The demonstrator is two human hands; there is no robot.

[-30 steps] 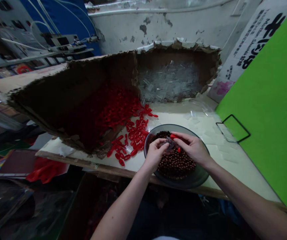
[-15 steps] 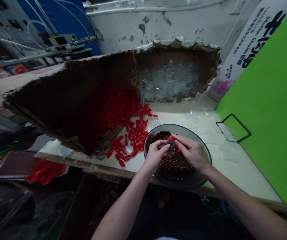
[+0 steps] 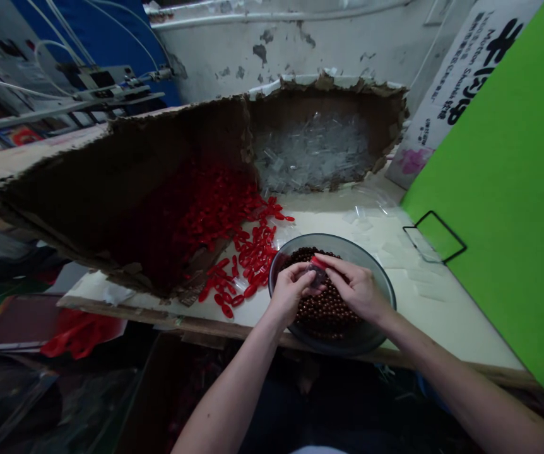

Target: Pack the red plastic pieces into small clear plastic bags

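Note:
Over the bowl, my left hand (image 3: 289, 291) pinches a small clear plastic container (image 3: 318, 276). My right hand (image 3: 358, 289) has its fingers on a red cap (image 3: 318, 261) at the top of that container. Whether the cap is seated or only resting there is too small to tell. Beneath both hands, a grey translucent bowl (image 3: 382, 265) holds many dark brown beads (image 3: 329, 315). Loose red oval caps (image 3: 257, 252) lie on the table to the left of the bowl.
A torn cardboard box (image 3: 64, 164) stands behind, one compartment with a heap of red caps (image 3: 196, 202), the other with clear plastic pieces (image 3: 314, 151). On the right leans a green board (image 3: 499, 189) beside a black wire frame (image 3: 442, 236). The table edge (image 3: 234, 328) runs in front.
The red cap now sits flatter across the top of the clear container, under my right fingers. A second red bit beneath my right hand is out of sight. The whole view has shifted slightly.

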